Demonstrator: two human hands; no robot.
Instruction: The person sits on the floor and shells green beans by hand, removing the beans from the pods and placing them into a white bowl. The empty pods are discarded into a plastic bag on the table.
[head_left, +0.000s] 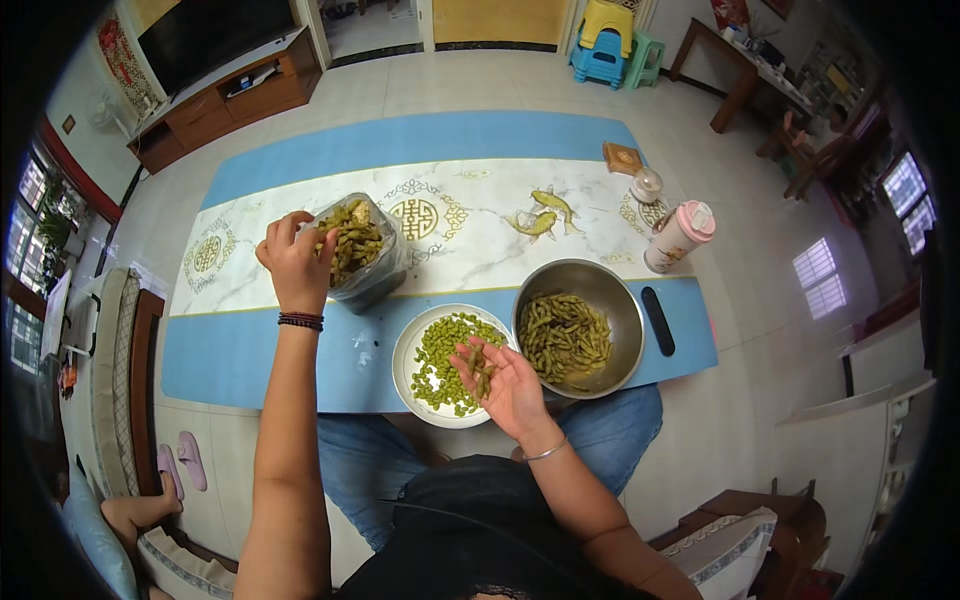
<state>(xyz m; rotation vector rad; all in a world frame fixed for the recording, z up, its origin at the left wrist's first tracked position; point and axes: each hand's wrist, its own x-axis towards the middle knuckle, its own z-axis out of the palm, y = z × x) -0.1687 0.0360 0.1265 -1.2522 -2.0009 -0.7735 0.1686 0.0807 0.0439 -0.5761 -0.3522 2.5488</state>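
My left hand (292, 259) is at the left rim of a bag-lined bin (367, 289) heaped with empty bean husks (352, 244). Its fingers are bent, the back faces me, and whatever is under them is hidden. Palm up, my right hand (514, 394) cradles a few green soybean pods (478, 371) over the right side of a white plate (401, 367). Shelled green beans (446, 349) cover much of that plate. Close on its right stands a steel bowl (634, 322) with many unshelled pods (562, 337) inside.
A black oblong object (658, 321) lies right of the bowl. Behind it are a pink-lidded tumbler (679, 236), a small clear-topped jar (646, 185) and a brown box (622, 157). The blue-and-white covered table (480, 270) reaches over my knees. Another person's leg (146, 510) shows at lower left.
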